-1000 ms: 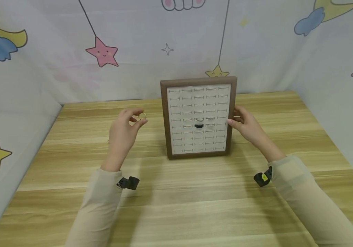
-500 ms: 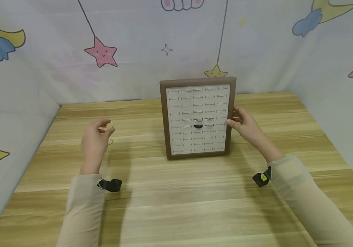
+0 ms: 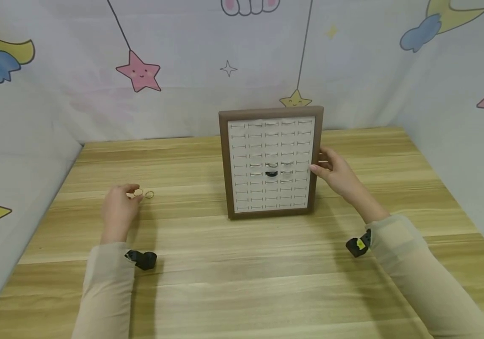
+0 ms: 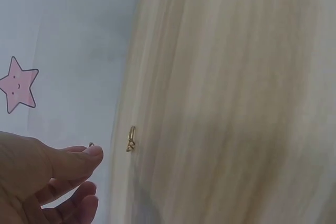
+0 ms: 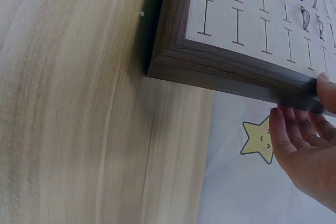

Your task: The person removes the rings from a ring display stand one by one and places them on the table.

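A brown-framed ring display board (image 3: 224, 165) stands upright at the middle of the wooden table (image 3: 242, 282). Its white slotted panel holds a black ring (image 3: 272, 173) and a few silver ones. My right hand (image 3: 323, 165) grips the board's right edge; in the right wrist view the fingers (image 5: 286, 129) curl behind the frame (image 5: 226, 66). My left hand (image 3: 131, 193) is low over the table at the left and pinches a small gold ring (image 3: 138, 192). A second gold ring (image 3: 149, 194) lies on the table just right of it, and shows in the left wrist view as the ring (image 4: 130, 138) beyond my thumb (image 4: 84, 158).
Fabric walls printed with stars and moons (image 3: 140, 75) close in the table at the back and on both sides. Black wrist cameras (image 3: 142, 259) sit at both cuffs. Bare wood stretches across the front of the table.
My left hand has carried the gold ring away from beside the board, leftward and down to the table near the lying ring. The right hand and the board have stayed in place.
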Demonstrator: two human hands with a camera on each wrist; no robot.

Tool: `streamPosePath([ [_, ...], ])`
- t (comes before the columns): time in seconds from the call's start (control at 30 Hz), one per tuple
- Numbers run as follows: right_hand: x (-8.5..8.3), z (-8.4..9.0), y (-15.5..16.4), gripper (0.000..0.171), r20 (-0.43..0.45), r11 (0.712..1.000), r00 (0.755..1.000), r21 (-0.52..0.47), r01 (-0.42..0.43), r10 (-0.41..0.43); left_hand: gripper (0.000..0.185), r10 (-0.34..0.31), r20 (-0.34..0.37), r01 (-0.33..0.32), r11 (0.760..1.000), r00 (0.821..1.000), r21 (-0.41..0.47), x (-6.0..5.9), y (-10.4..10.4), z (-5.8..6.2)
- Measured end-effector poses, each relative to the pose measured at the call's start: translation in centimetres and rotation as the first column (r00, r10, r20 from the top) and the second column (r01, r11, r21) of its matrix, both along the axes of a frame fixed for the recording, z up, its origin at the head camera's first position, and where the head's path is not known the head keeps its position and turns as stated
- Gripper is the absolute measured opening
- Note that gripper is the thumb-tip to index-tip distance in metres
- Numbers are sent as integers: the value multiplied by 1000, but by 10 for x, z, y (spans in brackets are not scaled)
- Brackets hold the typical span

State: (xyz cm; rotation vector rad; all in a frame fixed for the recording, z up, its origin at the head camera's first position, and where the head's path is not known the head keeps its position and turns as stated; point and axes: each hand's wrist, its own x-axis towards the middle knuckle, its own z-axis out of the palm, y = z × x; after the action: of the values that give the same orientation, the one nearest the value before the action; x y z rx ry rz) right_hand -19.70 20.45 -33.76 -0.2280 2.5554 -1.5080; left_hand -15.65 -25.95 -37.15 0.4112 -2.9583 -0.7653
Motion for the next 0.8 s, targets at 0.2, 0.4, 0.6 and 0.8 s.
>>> streamPosePath([
  [0.2, -1, -1, 0, 60, 1, 1000, 1000, 5, 5, -5, 36, 25, 93, -24, 1000, 995, -14, -3, -6, -9],
  [0.4, 0, -1, 0, 59, 4, 1000, 1000, 5, 8, -8, 35, 26, 129, -20, 999, 991, -47, -6, -9, -16],
  [0.6, 1, 0, 0, 58, 1, 1000, 1000, 2, 13, -13, 37, 29, 109, -31, 999, 994, 17, -6, -10, -20],
  [0.8, 1, 0, 0, 58, 4, 1000, 1000, 3, 13, -13, 39, 23, 99, -34, 994, 995, 106, -6, -12, -22],
])
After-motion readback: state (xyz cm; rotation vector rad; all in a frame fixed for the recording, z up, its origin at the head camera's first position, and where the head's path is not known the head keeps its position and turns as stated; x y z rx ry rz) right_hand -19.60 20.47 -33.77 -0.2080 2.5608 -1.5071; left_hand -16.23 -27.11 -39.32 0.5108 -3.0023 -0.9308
